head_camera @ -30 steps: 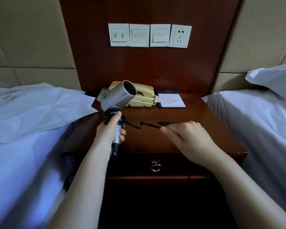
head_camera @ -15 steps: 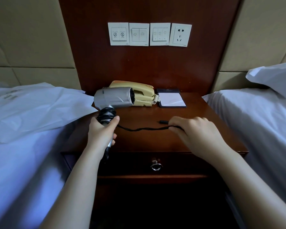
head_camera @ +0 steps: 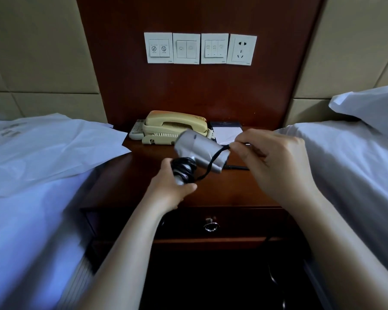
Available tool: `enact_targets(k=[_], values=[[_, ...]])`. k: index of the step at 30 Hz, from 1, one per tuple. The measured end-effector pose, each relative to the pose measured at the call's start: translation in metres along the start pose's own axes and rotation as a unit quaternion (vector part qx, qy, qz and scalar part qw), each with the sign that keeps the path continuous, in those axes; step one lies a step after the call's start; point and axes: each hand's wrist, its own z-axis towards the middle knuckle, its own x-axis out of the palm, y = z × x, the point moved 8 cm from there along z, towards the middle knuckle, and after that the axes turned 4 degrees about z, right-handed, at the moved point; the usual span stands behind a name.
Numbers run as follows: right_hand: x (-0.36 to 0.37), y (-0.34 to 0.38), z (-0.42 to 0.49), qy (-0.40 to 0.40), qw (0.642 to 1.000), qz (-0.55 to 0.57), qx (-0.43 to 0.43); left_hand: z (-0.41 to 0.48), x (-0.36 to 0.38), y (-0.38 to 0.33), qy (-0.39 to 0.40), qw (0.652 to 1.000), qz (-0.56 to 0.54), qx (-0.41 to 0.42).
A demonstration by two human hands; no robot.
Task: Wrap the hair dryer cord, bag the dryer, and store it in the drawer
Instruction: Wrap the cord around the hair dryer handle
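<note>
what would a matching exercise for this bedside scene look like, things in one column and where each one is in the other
1. silver hair dryer
2. cream corded telephone
3. white crinkled bag
4. metal ring pull

A. on the left bed
B. at the back of the dark wooden nightstand
C. gripped by the left hand
D. on the closed drawer front

Pairs: 1-C, 2-B, 3-A, 4-D

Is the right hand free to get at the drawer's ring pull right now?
Probably not yet: the right hand pinches the cord, which is looped over the hair dryer held by the left hand. The way itself looks free: the ring pull hangs below both hands with nothing in front.
</note>
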Motion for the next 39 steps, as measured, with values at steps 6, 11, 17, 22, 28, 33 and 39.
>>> enact_targets(k=[6, 11, 17, 22, 28, 33, 39], values=[[-0.002, 0.017, 0.008, -0.005, 0.999, 0.017, -0.027, -0.012, 0.014, -0.011, 0.048, 0.999, 0.004, -0.011], [0.007, 0.031, 0.011, 0.008, 0.999, 0.030, -0.043, -0.021, 0.022, -0.020, 0.069, 0.997, -0.006, -0.026], [0.016, 0.031, 0.011, 0.036, 0.998, 0.043, -0.034, -0.024, 0.030, -0.026, 0.069, 0.996, 0.053, 0.023], [0.016, -0.010, 0.011, 0.066, 0.992, 0.072, 0.086, -0.028, 0.025, -0.030, 0.062, 0.992, 0.097, 0.042], [0.021, -0.064, 0.000, 0.104, 0.978, 0.079, 0.164, -0.024, 0.018, -0.032, 0.065, 0.991, 0.084, 0.078], [0.035, -0.098, -0.024, 0.190, 0.945, 0.168, 0.209, -0.026, 0.018, -0.021, 0.143, 0.988, -0.010, 0.055], [0.045, -0.119, -0.044, 0.187, 0.892, 0.267, 0.312, -0.038, 0.032, -0.028, 0.250, 0.956, -0.140, 0.064]])
